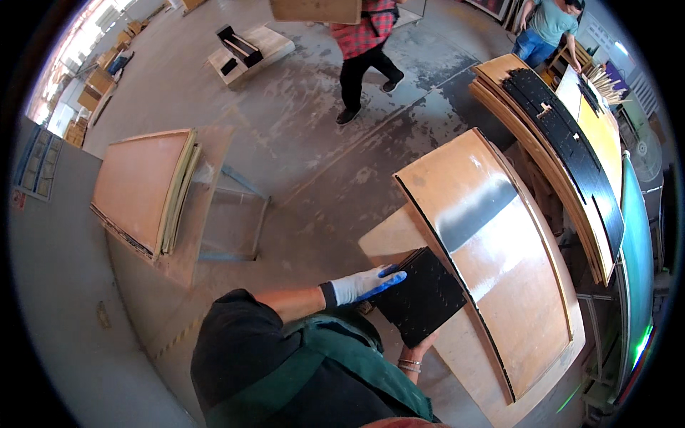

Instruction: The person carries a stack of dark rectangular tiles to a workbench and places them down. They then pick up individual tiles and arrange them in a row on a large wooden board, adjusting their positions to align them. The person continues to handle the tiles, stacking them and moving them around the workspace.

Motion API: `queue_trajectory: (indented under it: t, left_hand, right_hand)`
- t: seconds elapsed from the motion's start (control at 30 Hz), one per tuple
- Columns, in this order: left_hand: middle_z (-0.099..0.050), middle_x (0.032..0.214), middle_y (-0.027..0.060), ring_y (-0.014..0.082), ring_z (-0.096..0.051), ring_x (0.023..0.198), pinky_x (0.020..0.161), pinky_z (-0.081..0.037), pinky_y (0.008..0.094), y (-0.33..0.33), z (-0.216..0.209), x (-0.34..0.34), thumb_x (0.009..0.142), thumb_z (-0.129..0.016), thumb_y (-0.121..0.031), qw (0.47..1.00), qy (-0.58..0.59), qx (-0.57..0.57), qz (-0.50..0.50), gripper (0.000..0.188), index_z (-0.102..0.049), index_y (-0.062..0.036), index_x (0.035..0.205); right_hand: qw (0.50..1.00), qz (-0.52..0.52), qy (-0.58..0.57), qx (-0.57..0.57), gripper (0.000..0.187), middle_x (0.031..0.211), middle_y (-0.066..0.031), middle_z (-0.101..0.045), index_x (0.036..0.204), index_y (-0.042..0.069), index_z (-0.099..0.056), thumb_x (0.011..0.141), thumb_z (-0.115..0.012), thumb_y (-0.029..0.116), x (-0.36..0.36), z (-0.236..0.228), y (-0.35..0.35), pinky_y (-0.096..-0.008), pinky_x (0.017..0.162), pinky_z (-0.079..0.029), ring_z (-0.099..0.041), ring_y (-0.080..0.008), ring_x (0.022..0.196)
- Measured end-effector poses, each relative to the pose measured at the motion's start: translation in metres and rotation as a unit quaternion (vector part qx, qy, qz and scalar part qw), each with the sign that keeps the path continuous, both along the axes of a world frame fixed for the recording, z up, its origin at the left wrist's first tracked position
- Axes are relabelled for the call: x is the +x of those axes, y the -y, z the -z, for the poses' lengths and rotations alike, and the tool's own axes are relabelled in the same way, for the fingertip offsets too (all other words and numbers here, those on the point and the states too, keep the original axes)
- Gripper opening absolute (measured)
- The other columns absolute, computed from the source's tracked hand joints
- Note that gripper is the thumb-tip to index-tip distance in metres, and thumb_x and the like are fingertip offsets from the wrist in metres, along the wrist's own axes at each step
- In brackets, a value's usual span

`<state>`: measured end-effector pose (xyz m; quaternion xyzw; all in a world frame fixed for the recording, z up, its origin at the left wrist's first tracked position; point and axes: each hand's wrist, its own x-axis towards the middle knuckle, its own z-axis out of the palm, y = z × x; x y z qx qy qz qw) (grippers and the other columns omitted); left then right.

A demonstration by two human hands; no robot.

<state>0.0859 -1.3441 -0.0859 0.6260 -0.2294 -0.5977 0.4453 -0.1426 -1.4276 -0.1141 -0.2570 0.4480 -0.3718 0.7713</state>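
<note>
A stack of thin black boards (422,298) rests between my hands in front of my body, its right corner against the edge of a large brown sheet. My left hand (365,284), in a white glove with blue-coated fingers, grips the stack's left side. At the near edge my bare right hand (421,347) holds the stack from below, its fingers mostly hidden under the boards. A bracelet circles that wrist. The large brown sheet (485,242) has a glossy surface and lies on a pale board on the work table (464,381).
Stacked brown sheets (146,185) lie on a table at left. Black strips (564,143) cover another pile at upper right. A low pallet (275,48) bears black pieces. One person (367,43) walks past carrying a panel; another (549,32) works at the far right.
</note>
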Motion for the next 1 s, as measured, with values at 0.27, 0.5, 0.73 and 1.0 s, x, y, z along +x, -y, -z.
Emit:
queue_trajectory:
  t: [0.27,0.5,0.73,1.0]
  left_hand:
    - [-0.036,0.156,0.0230,0.0283,-0.034,0.147,0.121,-0.027,0.0379,-0.008,-0.024,-0.005,0.103,-0.041,-0.058,0.978,0.167,0.061,0.112,0.081,-0.027,0.0024,0.155]
    - [-0.058,0.121,0.0061,0.0136,-0.055,0.109,0.094,-0.049,0.0276,-0.022,0.009,0.006,0.107,-0.050,-0.028,0.981,-0.141,-0.012,-0.130,0.034,-0.056,-0.0035,0.130]
    - [-0.069,0.097,0.0060,0.0142,-0.061,0.081,0.074,-0.050,0.0270,-0.020,0.003,0.021,0.105,-0.047,-0.050,0.997,-0.030,0.071,0.007,0.052,-0.066,-0.0042,0.121]
    - [-0.056,0.139,0.0131,0.0190,-0.058,0.121,0.105,-0.047,0.0333,0.011,0.042,0.014,0.109,-0.037,-0.044,0.941,-0.308,0.138,-0.036,0.056,-0.048,-0.0027,0.146]
  right_hand:
    - [0.990,0.024,-0.138,-0.022,0.035,0.112,-0.0123,-0.069,0.122,-0.004,-0.064,0.100,-0.053,0.021,-0.009,-0.010,-0.029,-0.0387,0.080,-0.057,-0.067,-0.0232,0.095]
    - [0.969,0.004,-0.247,0.025,0.028,0.105,-0.0073,-0.071,0.113,-0.002,-0.069,0.097,-0.062,0.020,-0.009,-0.008,-0.016,-0.0318,0.078,-0.055,-0.066,-0.0161,0.089]
    - [0.980,0.037,-0.040,0.190,0.058,0.130,-0.0096,-0.065,0.135,-0.001,-0.058,0.102,-0.056,0.047,-0.037,0.026,-0.011,-0.0371,0.098,-0.052,-0.061,-0.0218,0.116]
    - [0.972,0.026,0.079,0.220,0.064,0.133,-0.0105,-0.061,0.138,0.004,-0.055,0.102,-0.048,0.056,-0.020,0.029,-0.009,-0.0388,0.098,-0.054,-0.062,-0.0231,0.114]
